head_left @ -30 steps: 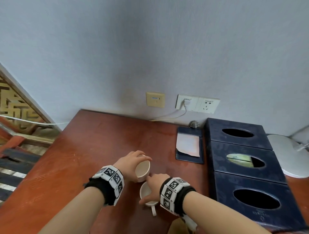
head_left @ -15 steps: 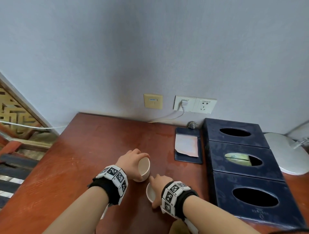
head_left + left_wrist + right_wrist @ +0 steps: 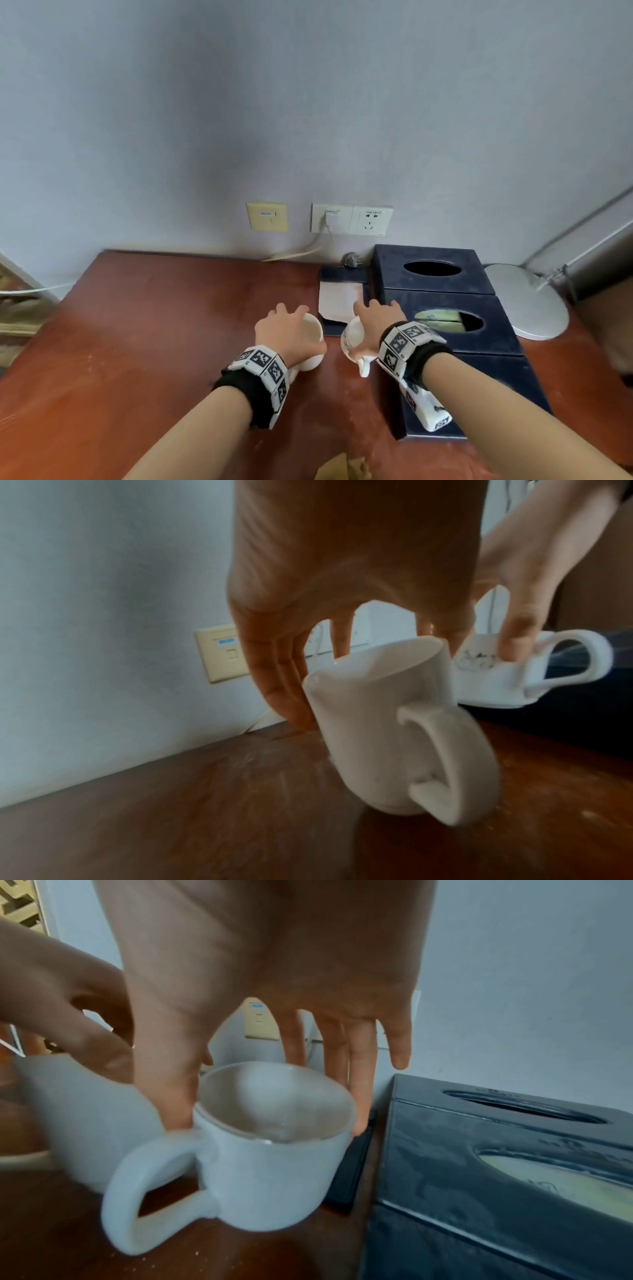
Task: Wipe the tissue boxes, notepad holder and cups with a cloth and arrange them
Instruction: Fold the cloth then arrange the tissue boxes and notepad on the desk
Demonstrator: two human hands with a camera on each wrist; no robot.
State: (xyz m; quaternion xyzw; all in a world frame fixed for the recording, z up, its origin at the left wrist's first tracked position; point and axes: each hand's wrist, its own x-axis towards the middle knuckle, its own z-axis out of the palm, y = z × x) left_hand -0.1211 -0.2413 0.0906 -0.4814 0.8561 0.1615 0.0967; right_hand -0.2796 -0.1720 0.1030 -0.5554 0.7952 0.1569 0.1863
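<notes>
Left cup [image 3: 310, 334] gripped by the rim in the left hand [image 3: 282, 330], tilted, its base on or just off the table [image 3: 144, 342]. Right cup [image 3: 354, 339] gripped from above by the right hand [image 3: 376, 322], lifted clear, handle toward the person. Both sit just in front of the notepad holder [image 3: 337, 301], beside the three dark tissue boxes [image 3: 445, 308]. Looks like the arranging step, cups going side by side. Next move calls for setting both down upright near the holder, then letting go.
</notes>
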